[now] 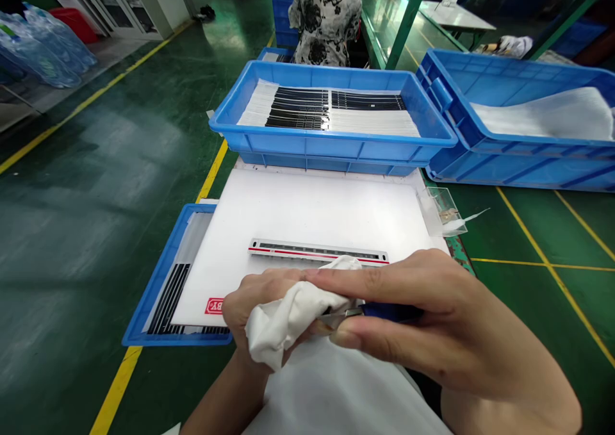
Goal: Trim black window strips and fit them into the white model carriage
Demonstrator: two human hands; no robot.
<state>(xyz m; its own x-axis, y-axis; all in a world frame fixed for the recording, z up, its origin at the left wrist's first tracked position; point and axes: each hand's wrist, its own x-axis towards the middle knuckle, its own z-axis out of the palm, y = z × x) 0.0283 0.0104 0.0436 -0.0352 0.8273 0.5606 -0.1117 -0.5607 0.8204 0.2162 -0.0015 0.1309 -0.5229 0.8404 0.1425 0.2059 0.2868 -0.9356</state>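
My left hand (259,294) is closed around a crumpled white cloth (281,323), low over the front of the white board (317,198). Against the cloth, my right hand (418,307) pinches a tool with a dark blue handle (391,311) and a metal front end. The cloth and fingers cover the tool's tip, so its exact kind is hidden. Just beyond both hands, a long narrow silver-white panel (317,251) with a red stripe and a row of dark windows lies on the board.
A blue crate (336,145) of black and white strips stands at the board's far edge. Another blue bin (528,159) is at right, and a blue tray (158,275) sits lower left. A clear box (446,207) hangs at the right edge. A person (327,18) is ahead.
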